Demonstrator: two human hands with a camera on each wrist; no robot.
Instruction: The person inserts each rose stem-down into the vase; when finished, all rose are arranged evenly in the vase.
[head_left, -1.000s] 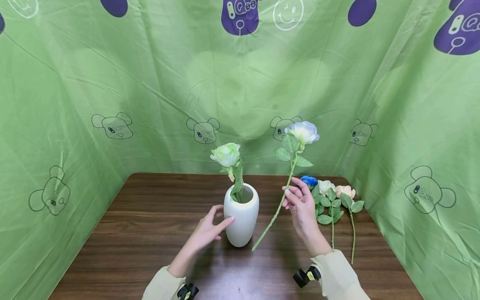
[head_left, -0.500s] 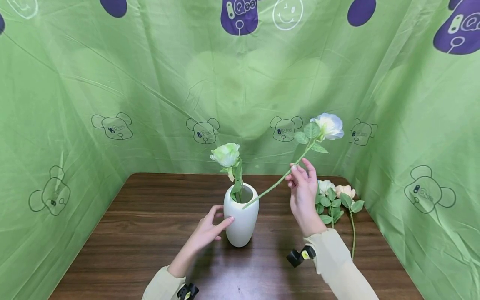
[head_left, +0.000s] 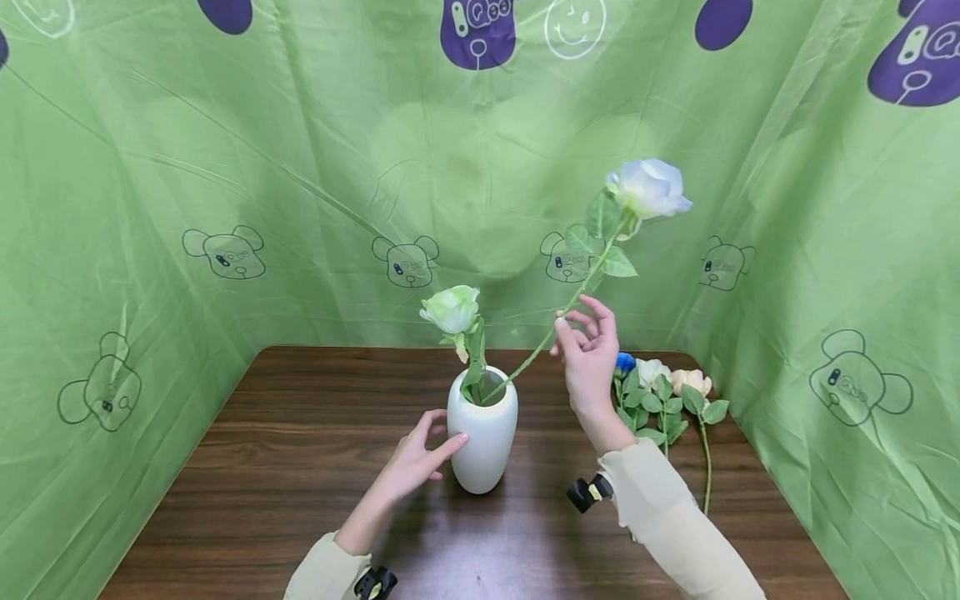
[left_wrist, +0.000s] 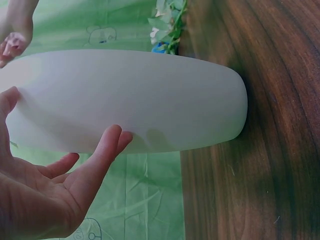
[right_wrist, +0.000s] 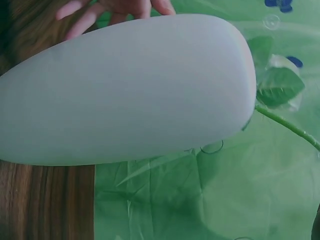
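Note:
A white vase [head_left: 482, 446] stands upright on the table. On its left side rests my left hand [head_left: 412, 462], thumb on the front and fingers curving toward the back; in the left wrist view its fingertips [left_wrist: 112, 134] meet the vase wall. My right hand [head_left: 592, 358], up and right of the vase, pinches the stem of a pale blue-white rose [head_left: 651, 190] between thumb and fingers. This rose leans right, its bloom high, and its stem's lower end is inside the vase mouth. A green-white rose [head_left: 452, 310] stands in the vase at the left of the opening.
Right of the vase lie more roses on the wooden table [head_left: 300, 467]: a blue rose [head_left: 626, 362] partly behind the right hand, a white rose [head_left: 652, 372] and a peach rose [head_left: 691, 382]. A green curtain [head_left: 315, 167] hangs behind and along both sides.
My right hand has moved up and left with the pale blue-white rose. Its stem end went from beside the vase, across the rim, into the mouth. My left hand stayed put.

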